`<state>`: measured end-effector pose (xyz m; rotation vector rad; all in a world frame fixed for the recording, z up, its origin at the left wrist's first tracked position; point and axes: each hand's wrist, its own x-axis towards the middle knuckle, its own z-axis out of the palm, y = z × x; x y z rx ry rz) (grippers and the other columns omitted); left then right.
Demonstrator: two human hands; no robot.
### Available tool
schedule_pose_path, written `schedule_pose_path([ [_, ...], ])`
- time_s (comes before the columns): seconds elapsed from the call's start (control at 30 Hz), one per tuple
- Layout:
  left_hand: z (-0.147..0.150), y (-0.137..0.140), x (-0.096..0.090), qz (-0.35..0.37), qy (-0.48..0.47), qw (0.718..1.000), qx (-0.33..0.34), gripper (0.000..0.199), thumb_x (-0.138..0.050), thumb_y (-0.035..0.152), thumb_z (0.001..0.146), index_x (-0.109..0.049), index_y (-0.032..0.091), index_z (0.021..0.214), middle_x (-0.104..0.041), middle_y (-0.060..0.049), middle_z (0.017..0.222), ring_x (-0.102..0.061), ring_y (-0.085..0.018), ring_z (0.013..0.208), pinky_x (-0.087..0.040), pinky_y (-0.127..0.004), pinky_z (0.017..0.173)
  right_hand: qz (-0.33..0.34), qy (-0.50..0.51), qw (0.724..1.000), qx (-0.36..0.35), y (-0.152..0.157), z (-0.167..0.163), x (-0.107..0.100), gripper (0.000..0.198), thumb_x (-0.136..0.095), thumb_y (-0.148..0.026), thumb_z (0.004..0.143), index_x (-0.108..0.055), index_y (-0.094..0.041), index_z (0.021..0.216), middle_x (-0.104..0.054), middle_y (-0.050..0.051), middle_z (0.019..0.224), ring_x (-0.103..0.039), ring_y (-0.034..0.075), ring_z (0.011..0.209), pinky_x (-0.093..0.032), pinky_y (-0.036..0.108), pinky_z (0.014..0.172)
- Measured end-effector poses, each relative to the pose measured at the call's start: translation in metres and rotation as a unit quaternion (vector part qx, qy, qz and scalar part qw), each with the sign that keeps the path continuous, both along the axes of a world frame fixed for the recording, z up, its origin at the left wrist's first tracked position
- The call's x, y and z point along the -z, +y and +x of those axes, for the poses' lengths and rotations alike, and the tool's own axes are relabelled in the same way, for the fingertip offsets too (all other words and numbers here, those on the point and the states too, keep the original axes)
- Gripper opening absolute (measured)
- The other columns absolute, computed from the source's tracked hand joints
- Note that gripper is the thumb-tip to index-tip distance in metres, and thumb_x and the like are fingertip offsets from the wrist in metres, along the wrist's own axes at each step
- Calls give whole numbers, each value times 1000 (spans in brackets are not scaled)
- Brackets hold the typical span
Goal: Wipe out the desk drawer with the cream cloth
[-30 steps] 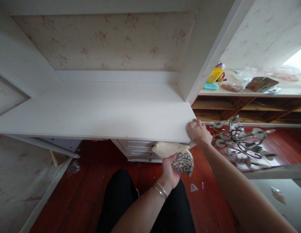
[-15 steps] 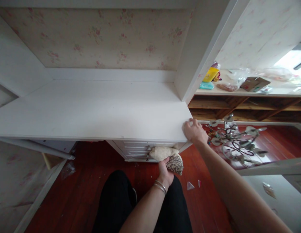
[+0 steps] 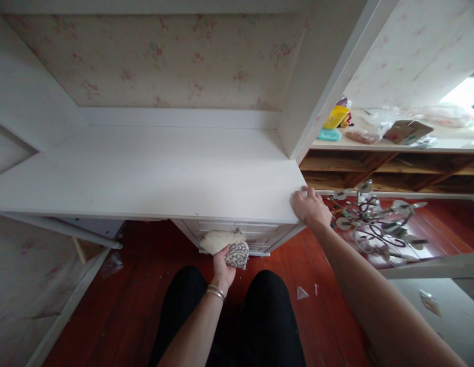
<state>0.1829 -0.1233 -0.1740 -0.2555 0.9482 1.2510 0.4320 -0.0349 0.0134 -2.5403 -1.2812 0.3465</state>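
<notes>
Head view: my left hand (image 3: 222,261) is closed around a bunched cloth (image 3: 226,245), cream on top and patterned below, held against the drawer unit (image 3: 260,235) just under the front lip of the white surface (image 3: 153,173). My right hand (image 3: 310,206) rests on the right front corner of that surface, fingers curled loosely over the edge and gripping nothing else. Risk one: the cloth sits beside the drawer handles and could snag on one if dragged across, pulling it from my grip. Risk two: my weight leans on the corner; a slip of that hand would pitch me toward the metal chandelier (image 3: 378,224) lying on the red floor (image 3: 118,306) just beside my right arm. Risk three: small scraps lie on the floor near my knees, a likely kneeling hazard.
</notes>
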Motion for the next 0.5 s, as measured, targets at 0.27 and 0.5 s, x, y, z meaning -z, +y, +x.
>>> schedule_pose_path([
  [0.27,-36,-4,-48,52,21,998,-34,24,-62,8,76,-66,7,100,-72,-15,98,-70,-25,86,-57,-42,82,-10,12,1000,-1,-3,-4,-6,58,-27,-56,93,-40,-29,142,-51,18,132,-54,39,117,-43,57,93],
  [0.5,-52,0,-96,75,23,995,-60,27,-59,6,77,-66,8,103,-72,-13,94,-70,-26,88,-57,-44,83,-12,13,1000,-2,-2,-4,-7,58,-26,-57,93,-41,-29,142,-51,17,132,-54,40,118,-43,56,93],
])
